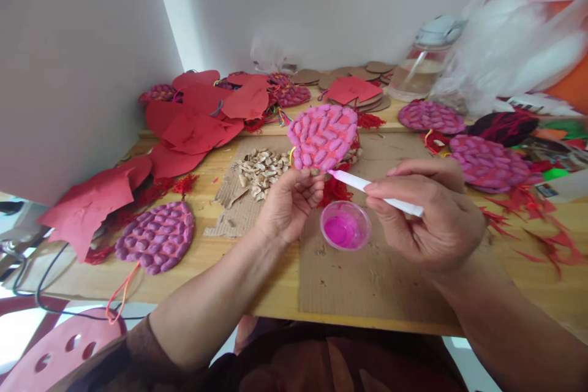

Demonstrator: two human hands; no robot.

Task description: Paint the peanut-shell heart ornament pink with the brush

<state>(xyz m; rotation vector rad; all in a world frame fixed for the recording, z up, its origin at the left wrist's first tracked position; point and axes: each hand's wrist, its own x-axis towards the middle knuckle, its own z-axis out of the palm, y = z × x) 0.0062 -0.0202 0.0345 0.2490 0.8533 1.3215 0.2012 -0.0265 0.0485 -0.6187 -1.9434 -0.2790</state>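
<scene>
My left hand (287, 203) is closed on the lower edge of a heart-shaped piece (322, 136) covered in pink-painted shells, holding it upright above the table. In my right hand (429, 214) I grip a white brush (376, 192) whose pink tip touches the heart's lower right edge. Just below both hands, a small clear cup of pink paint (345, 225) rests on a sheet of brown cardboard (367, 282).
A pile of pale shells (261, 170) lies left of the heart. Finished purple-pink hearts sit at the left (156, 236) and right (489, 162). Red paper cut-outs (202, 113) cover the back left; a glass jar (420, 70) and cardboard discs (367, 70) stand behind. A red stool (59, 352) is below left.
</scene>
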